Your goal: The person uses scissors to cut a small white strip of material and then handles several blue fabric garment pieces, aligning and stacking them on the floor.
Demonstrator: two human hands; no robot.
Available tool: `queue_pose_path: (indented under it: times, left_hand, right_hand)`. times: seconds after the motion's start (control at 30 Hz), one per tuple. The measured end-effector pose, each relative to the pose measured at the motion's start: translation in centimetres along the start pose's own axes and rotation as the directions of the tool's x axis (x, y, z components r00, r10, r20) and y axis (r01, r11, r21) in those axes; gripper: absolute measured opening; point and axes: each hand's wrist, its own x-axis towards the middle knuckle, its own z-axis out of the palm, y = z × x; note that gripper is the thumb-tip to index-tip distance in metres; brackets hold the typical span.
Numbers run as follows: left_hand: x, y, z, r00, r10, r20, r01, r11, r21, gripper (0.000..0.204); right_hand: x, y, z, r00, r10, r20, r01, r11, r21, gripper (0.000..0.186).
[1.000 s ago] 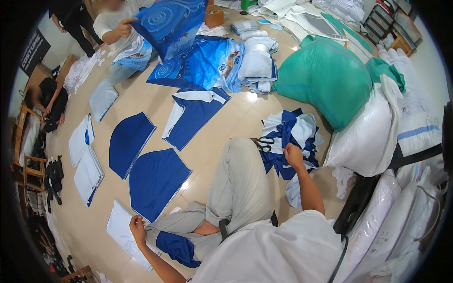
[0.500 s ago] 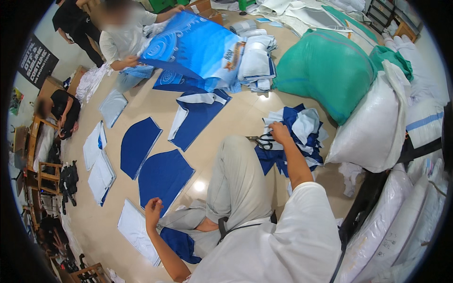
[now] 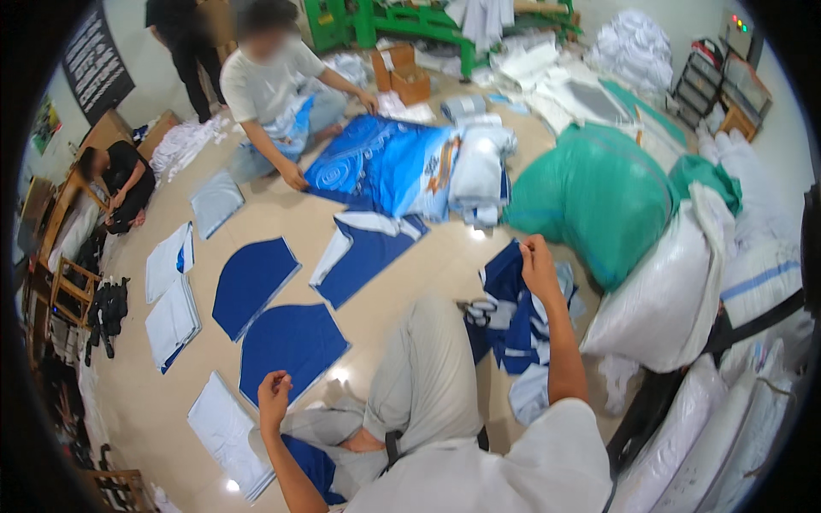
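My right hand point(image 3: 539, 267) pinches the upper edge of a navy fabric piece point(image 3: 508, 272), which hangs down in front of a pile of navy and white cut cloth point(image 3: 523, 340). Black-handled scissors point(image 3: 476, 315) lie at the left side of that pile, by my knee. Over the floor to the left, my left hand point(image 3: 274, 397) hovers with its fingers loosely bent and apart, nothing visible in it. It is nearest to a flat navy panel point(image 3: 291, 346) and a folded stack of white fabric point(image 3: 229, 427). Part of a navy cloth point(image 3: 310, 466) shows beside my left forearm.
Another navy panel point(image 3: 255, 286) and a navy-white piece point(image 3: 369, 263) lie farther off. Across from me a seated person point(image 3: 272, 81) handles a blue printed fabric point(image 3: 385, 167). A green sack point(image 3: 599, 201) and a white sack point(image 3: 663, 282) bulge at the right.
My right hand has risen from the pile with a navy piece in its fingers. The seated person has lowered the blue printed fabric to the floor. The view has tilted up somewhat.
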Motion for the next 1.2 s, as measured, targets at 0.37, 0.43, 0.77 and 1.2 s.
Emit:
queue_pose_path:
  times: [0.37, 0.43, 0.77, 1.2]
  left_hand:
    - [-0.1, 28.4, 11.8, 0.79, 0.609, 0.074, -0.566, 0.77, -0.293, 0.036]
    - [-0.9, 31.3, 11.6, 0.76, 0.649, -0.029, -0.636, 0.733, -0.241, 0.042]
    - [1.0, 27.4, 2.3, 0.649, 0.616, -0.447, -0.65, 0.754, 0.097, 0.012]
    - [-0.9, 21.5, -3.5, 0.796, 0.537, -0.279, -0.516, 0.843, 0.152, 0.026]
  right_hand:
    - [9.3, -32.3, -0.2, 0.96, -0.277, -0.049, 0.281, 0.929, 0.239, 0.015]
    - [7.3, -35.9, 2.7, 0.946, -0.318, 0.06, 0.276, 0.89, 0.364, 0.018]
    - [1.1, -41.9, 10.5, 0.726, -0.63, 0.277, 0.501, 0.759, 0.416, 0.026]
    - [0.5, -42.0, 15.1, 0.691, -0.656, 0.304, 0.485, 0.732, 0.478, 0.019]
